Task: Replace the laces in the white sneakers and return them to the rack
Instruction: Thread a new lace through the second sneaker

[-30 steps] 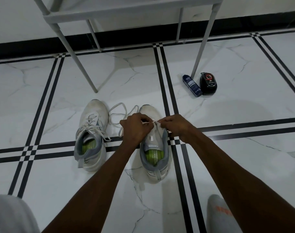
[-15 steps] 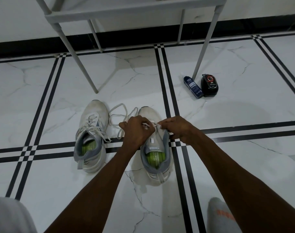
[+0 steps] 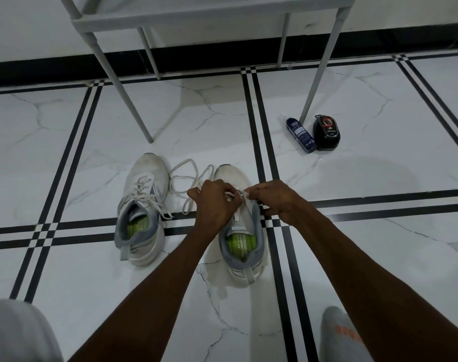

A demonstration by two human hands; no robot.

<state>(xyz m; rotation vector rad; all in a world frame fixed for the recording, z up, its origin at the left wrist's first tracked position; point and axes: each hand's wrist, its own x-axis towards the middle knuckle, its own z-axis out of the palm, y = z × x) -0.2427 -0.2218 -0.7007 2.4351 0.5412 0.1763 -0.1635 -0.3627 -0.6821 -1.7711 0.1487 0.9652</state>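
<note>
Two white sneakers with grey collars and green insoles stand on the floor, toes pointing away from me. The left sneaker is laced, its lace ends loose. Over the right sneaker both my hands work at the eyelets. My left hand pinches the white lace, whose slack loops lie on the floor between the shoes. My right hand pinches the lace's other part just above the tongue. The upper eyelets are hidden under my fingers.
A white metal rack stands ahead on thin legs, against the wall. By its right front leg lie a blue tube and a black shoe-polish sponge. My knees show at the bottom corners.
Both hands stayed over the right sneaker, shifting slightly toward its toe while handling the lace. The camera view tilted a little; the shoes have not moved.
</note>
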